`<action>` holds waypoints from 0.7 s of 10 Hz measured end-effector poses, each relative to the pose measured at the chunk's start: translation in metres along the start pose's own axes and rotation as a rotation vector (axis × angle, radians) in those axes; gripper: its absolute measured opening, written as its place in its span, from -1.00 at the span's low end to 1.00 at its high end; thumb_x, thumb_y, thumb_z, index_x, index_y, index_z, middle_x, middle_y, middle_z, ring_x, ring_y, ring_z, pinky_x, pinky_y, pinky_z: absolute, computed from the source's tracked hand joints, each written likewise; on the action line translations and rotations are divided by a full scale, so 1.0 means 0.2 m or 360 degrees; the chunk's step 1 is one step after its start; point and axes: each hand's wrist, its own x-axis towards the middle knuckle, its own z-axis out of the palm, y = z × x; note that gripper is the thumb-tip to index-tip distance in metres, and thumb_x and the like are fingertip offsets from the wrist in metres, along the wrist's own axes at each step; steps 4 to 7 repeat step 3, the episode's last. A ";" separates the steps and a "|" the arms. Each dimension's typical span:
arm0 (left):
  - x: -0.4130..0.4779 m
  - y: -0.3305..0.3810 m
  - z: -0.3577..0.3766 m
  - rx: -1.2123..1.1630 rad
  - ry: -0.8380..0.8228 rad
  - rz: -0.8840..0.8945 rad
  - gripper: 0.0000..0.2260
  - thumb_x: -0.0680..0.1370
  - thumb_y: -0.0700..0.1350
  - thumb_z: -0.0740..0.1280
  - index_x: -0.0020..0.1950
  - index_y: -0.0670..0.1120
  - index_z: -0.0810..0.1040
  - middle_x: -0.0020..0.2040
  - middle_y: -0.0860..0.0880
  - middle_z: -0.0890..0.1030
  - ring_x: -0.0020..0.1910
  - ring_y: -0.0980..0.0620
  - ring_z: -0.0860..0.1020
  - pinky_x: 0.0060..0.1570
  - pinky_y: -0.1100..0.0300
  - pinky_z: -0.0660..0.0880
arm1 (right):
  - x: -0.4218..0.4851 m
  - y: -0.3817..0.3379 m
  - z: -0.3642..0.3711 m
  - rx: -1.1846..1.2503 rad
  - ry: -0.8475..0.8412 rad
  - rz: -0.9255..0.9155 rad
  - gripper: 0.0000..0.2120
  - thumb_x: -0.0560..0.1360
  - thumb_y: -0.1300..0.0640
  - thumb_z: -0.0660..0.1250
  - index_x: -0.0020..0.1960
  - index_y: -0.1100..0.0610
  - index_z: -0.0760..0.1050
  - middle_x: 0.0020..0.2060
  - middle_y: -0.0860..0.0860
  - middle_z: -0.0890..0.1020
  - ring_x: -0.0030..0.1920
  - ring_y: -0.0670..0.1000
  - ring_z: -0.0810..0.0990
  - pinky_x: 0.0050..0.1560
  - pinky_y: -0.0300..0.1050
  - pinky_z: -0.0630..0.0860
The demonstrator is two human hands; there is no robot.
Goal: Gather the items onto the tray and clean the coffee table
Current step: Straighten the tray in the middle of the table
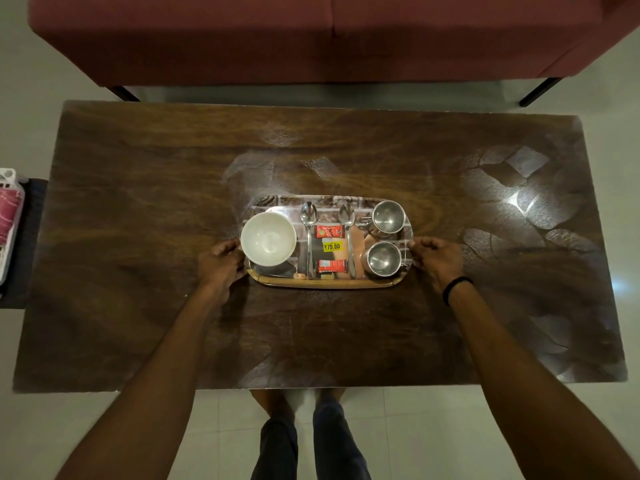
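Note:
A patterned tray (325,283) lies on the middle of the dark wooden coffee table (138,237). On it stand a white bowl (268,242) at the left, two steel spoons (308,233) (347,230), two red sachets (328,231) (332,265) and two steel cups (388,216) (382,258) at the right. My left hand (221,263) grips the tray's left end, fingers curled at its rim. My right hand (434,258) grips the right end the same way.
A maroon sofa (311,36) on black legs runs along the table's far side. A white basket with pink contents (8,216) sits on a dark stool off the left edge. My legs stand at the near edge on pale floor tiles.

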 end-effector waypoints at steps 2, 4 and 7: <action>-0.01 0.01 0.00 -0.0054 0.0008 0.0007 -0.75 0.57 -0.22 0.38 0.26 -0.16 0.56 0.07 -0.14 0.66 0.08 -0.09 0.62 -0.01 0.04 0.60 | -0.01 0.01 0.00 -0.0020 -0.0019 -0.0027 -0.88 0.50 0.13 0.48 0.03 0.11 0.66 -0.03 0.11 0.73 -0.06 0.00 0.68 -0.06 -0.10 0.61; -0.08 -0.03 -0.03 0.0059 0.0117 0.0055 -0.81 0.59 -0.17 0.37 0.19 -0.15 0.58 -0.04 -0.09 0.65 -0.03 -0.06 0.65 0.02 0.02 0.62 | -0.06 0.02 -0.01 -0.0269 0.0208 -0.0161 -0.75 0.49 -0.10 0.43 0.06 0.04 0.69 -0.01 0.03 0.74 0.03 0.04 0.69 0.15 0.04 0.61; -0.08 -0.03 -0.03 0.0059 0.0117 0.0055 -0.81 0.59 -0.17 0.37 0.19 -0.15 0.58 -0.04 -0.09 0.65 -0.03 -0.06 0.65 0.02 0.02 0.62 | -0.06 0.02 -0.01 -0.0269 0.0208 -0.0161 -0.75 0.49 -0.10 0.43 0.06 0.04 0.69 -0.01 0.03 0.74 0.03 0.04 0.69 0.15 0.04 0.61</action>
